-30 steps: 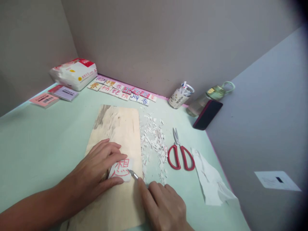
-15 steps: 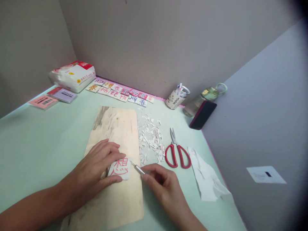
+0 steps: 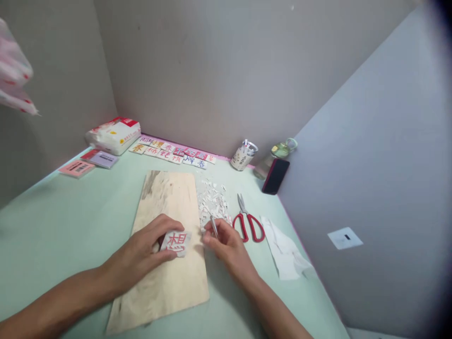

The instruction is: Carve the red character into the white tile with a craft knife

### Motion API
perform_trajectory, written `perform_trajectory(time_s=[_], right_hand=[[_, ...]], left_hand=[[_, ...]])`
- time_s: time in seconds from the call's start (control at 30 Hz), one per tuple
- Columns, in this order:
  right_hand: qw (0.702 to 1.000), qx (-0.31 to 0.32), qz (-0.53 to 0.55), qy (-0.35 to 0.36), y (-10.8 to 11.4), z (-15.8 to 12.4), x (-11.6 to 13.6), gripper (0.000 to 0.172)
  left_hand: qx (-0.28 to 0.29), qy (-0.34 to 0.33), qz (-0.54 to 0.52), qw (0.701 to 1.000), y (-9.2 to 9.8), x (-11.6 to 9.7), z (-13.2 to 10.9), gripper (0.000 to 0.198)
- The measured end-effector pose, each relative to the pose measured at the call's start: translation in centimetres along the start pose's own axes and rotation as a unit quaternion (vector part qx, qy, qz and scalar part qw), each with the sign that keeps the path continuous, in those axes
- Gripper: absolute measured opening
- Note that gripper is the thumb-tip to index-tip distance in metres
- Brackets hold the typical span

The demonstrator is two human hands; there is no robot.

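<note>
A small white tile (image 3: pixel 176 243) with a red character on it is over the wooden board (image 3: pixel 169 287). My left hand (image 3: pixel 151 242) grips the tile's left side between thumb and fingers. My right hand (image 3: pixel 226 242) is closed around a thin metal carving tool (image 3: pixel 213 225), which points up and away. A tiny white bit (image 3: pixel 203 230) shows at the tips of its thumb and forefinger, near the board's right edge. Pale shavings (image 3: pixel 213 202) lie scattered on the table beyond my right hand.
Red-handled scissors (image 3: pixel 249 226) and crumpled tissue (image 3: pixel 282 252) lie at the right. Farther back are a phone (image 3: pixel 276 176), a green-lidded bottle (image 3: pixel 263 167), a can (image 3: pixel 243 157), rows of character tiles (image 3: pixel 169 153), a tissue pack (image 3: pixel 116 136) and two small pads (image 3: pixel 76 168).
My right hand has drawn away from the tile, and its tool has swung from pointing at the tile to pointing upward. The camera view has shifted, bringing a pink-and-white item in at upper left.
</note>
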State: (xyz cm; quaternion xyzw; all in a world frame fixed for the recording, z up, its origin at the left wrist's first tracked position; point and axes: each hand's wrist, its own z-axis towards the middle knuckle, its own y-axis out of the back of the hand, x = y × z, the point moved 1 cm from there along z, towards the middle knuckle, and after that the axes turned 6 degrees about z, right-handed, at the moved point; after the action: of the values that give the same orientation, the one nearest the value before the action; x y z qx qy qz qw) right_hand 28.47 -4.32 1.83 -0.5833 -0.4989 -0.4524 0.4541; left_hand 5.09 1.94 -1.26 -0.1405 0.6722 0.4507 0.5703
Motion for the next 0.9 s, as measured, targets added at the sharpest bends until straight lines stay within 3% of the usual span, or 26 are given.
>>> perform_trajectory(time_s=[0.1,0.23,0.43,0.5,0.67,0.8,0.9], right_hand=[[0.999,0.052,0.002,-0.012,-1.9,-0.1,0.7,0.033],[0.995,0.096,0.028,-0.018,-4.0,-0.4,1.5,0.032],[0.998,0.022,0.055,0.029,-5.5,-0.8,1.6,0.031],[0.998,0.008,0.053,0.04,-5.8,-1.0,1.5,0.03],[0.997,0.003,0.031,0.067,-6.4,-1.6,1.3,0.03],[0.995,-0.006,-0.003,0.097,-6.5,-2.0,1.4,0.029],[0.991,-0.008,-0.034,0.126,-6.6,-2.3,1.6,0.028]], left_hand=[[-0.007,0.018,-0.04,0.999,0.4,-0.2,0.1,0.033],[-0.019,-0.005,-0.047,0.999,1.3,-1.0,0.0,0.036],[-0.195,-0.09,0.064,0.975,2.7,-2.4,-0.9,0.046],[-0.227,-0.135,0.095,0.96,2.7,-2.8,-1.4,0.041],[-0.185,-0.214,0.11,0.953,2.0,-3.8,-2.2,0.018],[-0.152,-0.196,0.092,0.964,2.0,-4.1,-2.0,0.004],[-0.131,-0.171,0.076,0.973,2.0,-3.8,-1.7,0.011]])
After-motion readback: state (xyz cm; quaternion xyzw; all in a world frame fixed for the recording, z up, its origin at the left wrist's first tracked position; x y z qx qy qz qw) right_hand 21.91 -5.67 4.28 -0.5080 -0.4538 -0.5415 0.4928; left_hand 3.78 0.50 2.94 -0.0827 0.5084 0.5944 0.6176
